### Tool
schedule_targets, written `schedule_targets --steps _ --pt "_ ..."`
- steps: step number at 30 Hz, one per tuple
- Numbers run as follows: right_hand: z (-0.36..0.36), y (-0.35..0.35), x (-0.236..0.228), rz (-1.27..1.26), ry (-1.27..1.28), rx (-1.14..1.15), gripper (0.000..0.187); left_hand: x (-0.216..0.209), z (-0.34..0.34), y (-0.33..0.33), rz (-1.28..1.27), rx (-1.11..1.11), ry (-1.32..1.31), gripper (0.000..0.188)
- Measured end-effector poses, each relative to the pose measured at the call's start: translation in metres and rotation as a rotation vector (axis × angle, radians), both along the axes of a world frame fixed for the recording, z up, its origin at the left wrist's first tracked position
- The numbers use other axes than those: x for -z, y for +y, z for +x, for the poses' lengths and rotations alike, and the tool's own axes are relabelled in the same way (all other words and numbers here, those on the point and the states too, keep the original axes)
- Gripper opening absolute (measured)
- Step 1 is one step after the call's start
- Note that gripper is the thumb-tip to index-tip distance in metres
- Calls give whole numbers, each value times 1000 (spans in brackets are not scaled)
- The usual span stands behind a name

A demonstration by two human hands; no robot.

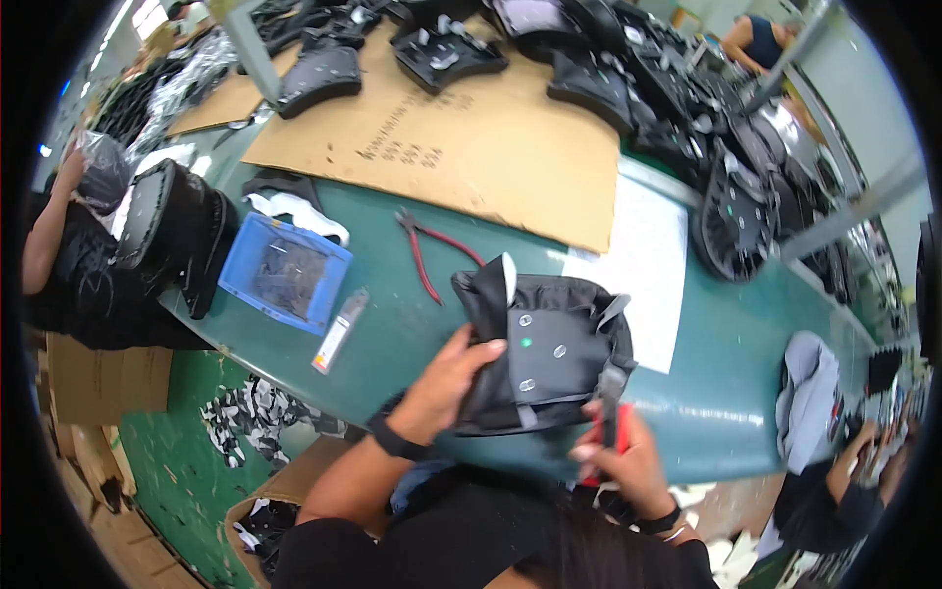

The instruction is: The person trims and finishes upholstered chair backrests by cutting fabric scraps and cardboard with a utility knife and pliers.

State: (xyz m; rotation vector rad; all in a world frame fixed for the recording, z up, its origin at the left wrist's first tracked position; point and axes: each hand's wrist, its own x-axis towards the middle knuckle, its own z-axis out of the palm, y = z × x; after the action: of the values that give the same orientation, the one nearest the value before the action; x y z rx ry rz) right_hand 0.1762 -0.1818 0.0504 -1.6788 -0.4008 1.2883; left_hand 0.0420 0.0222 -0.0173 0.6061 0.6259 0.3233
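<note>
A black fabric-covered pad [564,344] lies underside up near the front edge of the green table. Metal rings and a green dot show on its flat back, and gathered cloth runs around its edge. My left hand [446,383] is closed on the pad's left side, thumb on top of the folded fabric. In my right hand [633,456] is a red-handled hand tool [610,417], probably pliers, its grey head against the pad's lower right corner. Whether its jaws grip the fabric is too small to tell. Beyond the pad lie red-handled cutting pliers [422,250] with open handles.
A blue bin [329,257] of small dark pieces and a clear-bladed utility knife [340,331] lie to the left. Cardboard [510,157] and white paper [653,275] cover the back. Black pads [736,221] pile up behind and right. Co-workers [69,265] sit at both sides.
</note>
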Motion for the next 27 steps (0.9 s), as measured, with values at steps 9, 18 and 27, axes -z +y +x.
schedule_targets --steps 9,18,27 --pt "18 -15 39 -39 -307 -105 30 -32 -49 2 1491 597 614 45" --pt "23 -8 25 38 -497 -228 48 -13 -25 -43 1993 605 74 41" --pt "29 22 5 3 -976 -877 67 0 -31 -48 1884 431 69 33"
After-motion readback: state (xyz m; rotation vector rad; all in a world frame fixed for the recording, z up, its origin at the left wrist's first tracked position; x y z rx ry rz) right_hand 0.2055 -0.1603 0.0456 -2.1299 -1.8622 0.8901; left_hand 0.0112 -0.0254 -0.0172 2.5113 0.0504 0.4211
